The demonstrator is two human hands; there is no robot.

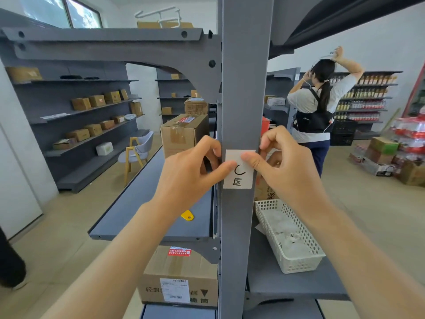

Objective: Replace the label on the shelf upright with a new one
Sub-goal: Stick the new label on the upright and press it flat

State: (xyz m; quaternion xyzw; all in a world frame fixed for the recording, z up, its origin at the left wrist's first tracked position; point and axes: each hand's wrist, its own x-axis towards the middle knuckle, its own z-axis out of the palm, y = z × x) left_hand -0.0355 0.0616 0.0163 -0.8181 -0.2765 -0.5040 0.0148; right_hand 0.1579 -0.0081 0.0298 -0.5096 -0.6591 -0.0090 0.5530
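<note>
Fingers: our thumbs press flat on the label, the other fingers curled around the edges of the upright, so nothing is pinched or lifted.
Upright (243, 88): grey metal post, running top to bottom through the middle of our view, with shelves branching off both sides.
Shelves: a grey shelf (142, 203) to the left carries a cardboard box (181, 132) and a small yellow tag (187, 215); another shelf to the right holds a white plastic basket (289, 240).
Left hand (190, 169): its thumb tip touches the label's left edge, its fingers wrapped round the post's left side.
Right hand (292, 164): its thumb lies across the label's upper part, its fingers hooked behind the post's right edge.
Label (239, 171): white paper rectangle, flat against the front face of the upright about midway up (a handwritten "C" and a character below it are readable).
Lower box (179, 277): cardboard, under the left shelf, with a printed sticker on its front.
Background: another person (319, 104) stands with their back to us, arms raised, near stocked shelves.
</note>
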